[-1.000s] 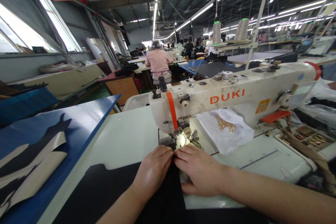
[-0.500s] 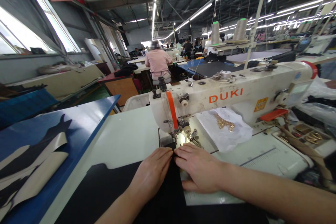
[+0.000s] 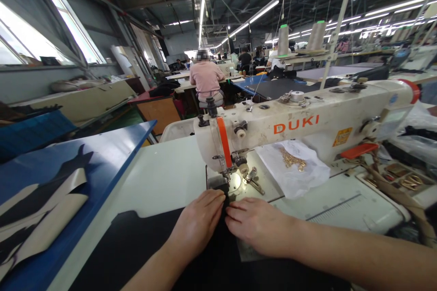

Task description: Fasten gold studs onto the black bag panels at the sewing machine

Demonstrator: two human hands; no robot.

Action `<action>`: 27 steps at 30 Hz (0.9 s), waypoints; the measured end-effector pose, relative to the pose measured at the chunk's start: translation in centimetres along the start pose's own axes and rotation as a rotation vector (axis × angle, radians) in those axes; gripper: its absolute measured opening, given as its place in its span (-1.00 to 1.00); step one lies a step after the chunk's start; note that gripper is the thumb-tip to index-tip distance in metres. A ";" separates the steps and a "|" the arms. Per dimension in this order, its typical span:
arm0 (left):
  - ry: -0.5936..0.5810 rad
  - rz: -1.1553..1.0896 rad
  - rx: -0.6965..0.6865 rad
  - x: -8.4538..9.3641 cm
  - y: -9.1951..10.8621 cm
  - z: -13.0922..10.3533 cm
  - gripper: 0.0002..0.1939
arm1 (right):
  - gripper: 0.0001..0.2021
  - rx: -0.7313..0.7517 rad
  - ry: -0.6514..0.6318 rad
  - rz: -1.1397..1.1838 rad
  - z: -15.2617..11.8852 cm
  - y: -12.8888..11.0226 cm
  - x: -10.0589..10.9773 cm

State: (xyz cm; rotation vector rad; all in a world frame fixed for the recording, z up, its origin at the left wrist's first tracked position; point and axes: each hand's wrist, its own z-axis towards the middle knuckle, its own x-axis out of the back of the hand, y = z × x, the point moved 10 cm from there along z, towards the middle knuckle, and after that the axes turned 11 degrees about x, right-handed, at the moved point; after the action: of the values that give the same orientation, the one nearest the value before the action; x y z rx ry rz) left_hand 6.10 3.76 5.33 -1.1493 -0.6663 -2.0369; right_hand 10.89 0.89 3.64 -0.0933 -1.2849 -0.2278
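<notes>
A large piece of black material (image 3: 136, 245), fabric or leather, lies over the pale sewing table, its narrow end running up to the needle area (image 3: 228, 178) of a white sewing machine (image 3: 259, 122). My left hand (image 3: 196, 220) rests on this piece, fingers together and closed at its edge just in front of the presser foot. On the other side of the same strip, my right hand (image 3: 257, 225) has its fingers bent and drawn together against the edge. Its thumb is hidden beneath the hand.
Right of the needle, a white plastic bag (image 3: 293, 177) with gold-coloured metal pieces lies on the machine bed. A blue table (image 3: 112, 150) at left carries black and beige cut pieces (image 3: 51, 218). Thread cones (image 3: 283, 41) stand behind. A person in pink (image 3: 206, 77) sits ahead.
My right hand has drawn back slightly toward me along the edge, and its thumb, spread out before, is now tucked out of sight. My left hand has barely moved.
</notes>
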 end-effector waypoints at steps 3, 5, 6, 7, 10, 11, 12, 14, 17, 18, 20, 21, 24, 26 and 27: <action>-0.005 0.002 0.009 -0.3 0.0 0.5 -0.74 | -0.81 0.017 0.000 0.013 -0.4 0.6 0.0; -0.004 0.000 0.021 -0.6 -0.2 0.9 -0.74 | -0.81 0.032 -0.008 0.018 -0.6 1.1 0.0; -0.003 -0.001 0.026 -0.7 -0.3 1.1 -0.74 | -0.81 0.039 -0.015 0.022 -0.6 1.4 -0.1; -0.002 -0.001 0.028 -0.8 -0.4 1.3 -0.74 | -0.80 0.044 -0.022 0.026 -0.7 1.6 -0.1; -0.004 -0.004 0.031 -1.1 -0.5 1.6 -0.75 | -0.80 0.052 -0.037 0.033 -0.6 2.2 -0.2; -0.003 -0.007 0.031 -1.1 -0.6 1.7 -0.75 | -0.80 0.053 -0.040 0.035 -0.6 2.3 -0.2; -0.001 -0.011 0.032 -1.1 -0.6 1.8 -0.75 | -0.80 0.052 -0.042 0.038 -0.6 2.4 -0.2; 0.004 -0.021 0.031 -1.0 -0.7 1.8 -0.74 | -0.80 0.048 -0.042 0.044 -0.6 2.4 -0.2; 0.004 -0.042 0.023 -0.9 -0.8 1.9 -0.74 | -0.79 0.049 -0.028 0.043 -0.6 2.3 -0.2; 0.007 -0.048 0.021 -0.9 -0.8 1.8 -0.74 | -0.79 0.051 -0.022 0.041 -0.6 2.3 -0.1; 0.010 -0.054 0.017 -0.8 -0.9 1.8 -0.74 | -0.79 0.054 -0.012 0.039 -0.6 2.2 -0.1; 0.010 -0.053 0.015 -0.9 -1.0 1.8 -0.74 | -0.79 0.049 -0.006 0.039 -0.6 2.3 -0.1; 0.009 -0.041 0.012 -1.1 -1.1 1.6 -0.75 | -0.80 0.035 0.010 0.045 -0.6 2.4 -0.1; 0.011 -0.033 0.006 -1.2 -1.2 1.6 -0.74 | -0.80 0.032 0.017 0.051 -0.6 2.5 0.0; 0.012 -0.029 0.002 -1.3 -1.2 1.6 -0.74 | -0.80 0.033 0.017 0.052 -0.6 2.6 0.1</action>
State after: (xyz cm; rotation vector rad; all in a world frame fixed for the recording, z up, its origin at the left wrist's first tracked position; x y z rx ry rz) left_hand 6.47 5.99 4.86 -1.1322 -0.6822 -2.0652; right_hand 12.06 3.25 3.68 -0.0968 -1.2673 -0.1627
